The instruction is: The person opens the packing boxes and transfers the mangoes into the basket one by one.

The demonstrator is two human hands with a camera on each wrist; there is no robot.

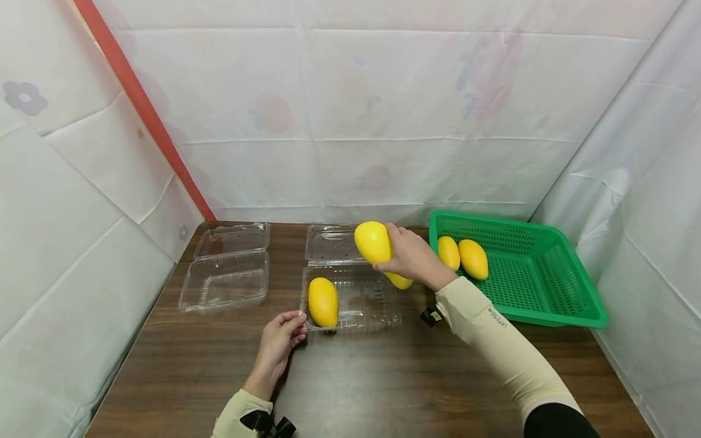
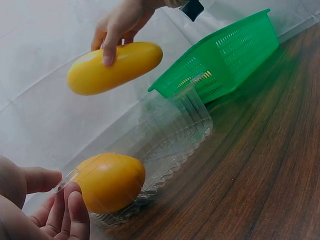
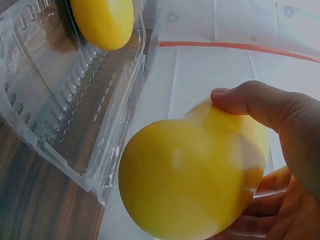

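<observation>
My right hand (image 1: 409, 255) grips a yellow mango (image 1: 374, 242) above the right part of an opened clear plastic clamshell box (image 1: 356, 304). Its thumb lies across the fruit, as the right wrist view shows, covering part of the mango (image 3: 185, 175). Another mango (image 1: 323, 302) lies in the left end of that box. At the box's front left corner, my left hand (image 1: 280, 340) pinches the clear rim between thumb and fingers; the left wrist view shows this rim (image 2: 66, 181) close to the lying mango (image 2: 112, 182).
To the right stands a green perforated basket (image 1: 526, 267), with two mangoes (image 1: 473, 259) in its left end. A second opened clear clamshell box (image 1: 227, 283) sits on the brown wooden table (image 1: 350, 389) at left. White sheets (image 1: 350, 109) enclose the back and sides.
</observation>
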